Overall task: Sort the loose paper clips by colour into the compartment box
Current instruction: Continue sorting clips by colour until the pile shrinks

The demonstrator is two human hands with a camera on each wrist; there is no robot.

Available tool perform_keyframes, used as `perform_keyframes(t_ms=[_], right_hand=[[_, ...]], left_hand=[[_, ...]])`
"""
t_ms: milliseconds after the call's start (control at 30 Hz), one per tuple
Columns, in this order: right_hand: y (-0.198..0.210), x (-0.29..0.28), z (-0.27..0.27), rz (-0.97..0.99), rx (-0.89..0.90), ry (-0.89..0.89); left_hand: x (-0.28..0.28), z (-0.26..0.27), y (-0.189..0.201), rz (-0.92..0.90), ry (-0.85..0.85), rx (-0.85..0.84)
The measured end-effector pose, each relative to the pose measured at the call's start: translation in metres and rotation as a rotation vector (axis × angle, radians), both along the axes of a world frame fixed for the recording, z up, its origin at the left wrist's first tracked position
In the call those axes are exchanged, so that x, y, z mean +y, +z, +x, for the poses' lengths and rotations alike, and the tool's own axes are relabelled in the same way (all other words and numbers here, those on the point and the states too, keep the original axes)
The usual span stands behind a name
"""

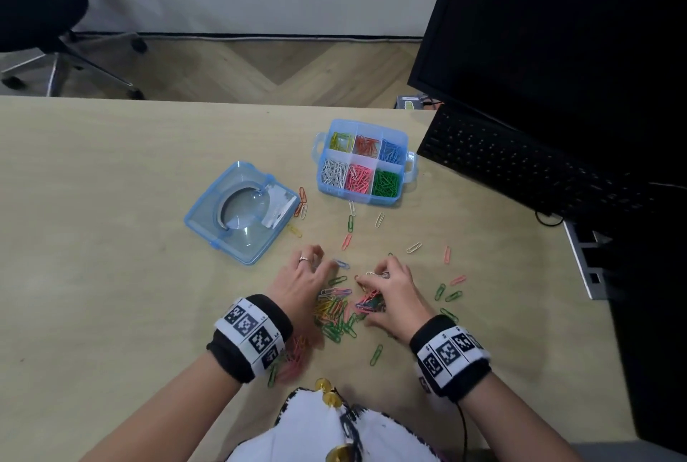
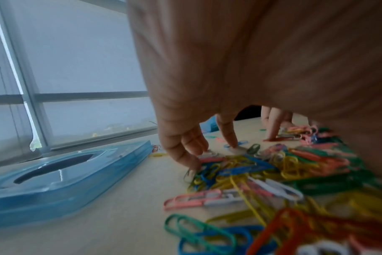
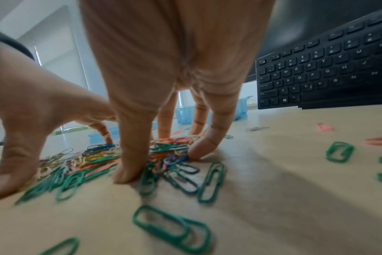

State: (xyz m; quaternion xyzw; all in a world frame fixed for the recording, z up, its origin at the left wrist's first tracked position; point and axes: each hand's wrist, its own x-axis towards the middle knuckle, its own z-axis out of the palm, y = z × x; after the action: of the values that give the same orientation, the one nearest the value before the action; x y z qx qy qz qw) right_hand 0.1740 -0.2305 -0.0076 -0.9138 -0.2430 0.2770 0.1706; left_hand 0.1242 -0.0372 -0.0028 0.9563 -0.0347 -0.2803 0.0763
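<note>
Nearest my head camera, both hands work the heap of loose paper clips [image 1: 342,309] on the desk [image 1: 111,201]. My left hand [image 1: 303,285] is spread, one fingertip pressing a blue clip [image 2: 236,144]. My right hand [image 1: 394,298] is arched, fingertips [image 3: 129,174] planted around a clump. Only the head view shows inside the compartment box [image 1: 362,162], well beyond, holding sorted colours.
</note>
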Motion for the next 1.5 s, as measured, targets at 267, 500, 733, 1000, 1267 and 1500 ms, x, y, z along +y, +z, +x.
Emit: perform_keyframes(t_ms=[267, 500, 733, 1000, 1267, 1500], right_hand=[[-0.006, 0.007, 0.005, 0.135, -0.073, 0.013], [-0.011, 0.012, 0.003, 0.105, -0.142, 0.028], [-0.008, 0.016, 0.008, 0.163, -0.078, -0.086], [0.023, 0.007, 0.038, 0.439, 0.44, -0.646], [0.095, 0.024, 0.05, 0.617, 0.539, -0.429], [0.113, 0.06, 0.039, 0.174, -0.016, -0.08]], left_hand=[[-0.003, -0.004, -0.003, -0.219, 0.078, -0.047], [-0.009, -0.003, -0.01, -0.397, 0.173, -0.138], [-0.021, 0.012, -0.009, -0.344, 0.273, -0.093], [-0.003, 0.029, -0.002, -0.88, 0.801, 0.18], [-0.015, 0.046, 0.039, -1.684, 1.332, 0.437], [-0.03, 0.052, 0.051, -1.832, 1.426, 0.431]])
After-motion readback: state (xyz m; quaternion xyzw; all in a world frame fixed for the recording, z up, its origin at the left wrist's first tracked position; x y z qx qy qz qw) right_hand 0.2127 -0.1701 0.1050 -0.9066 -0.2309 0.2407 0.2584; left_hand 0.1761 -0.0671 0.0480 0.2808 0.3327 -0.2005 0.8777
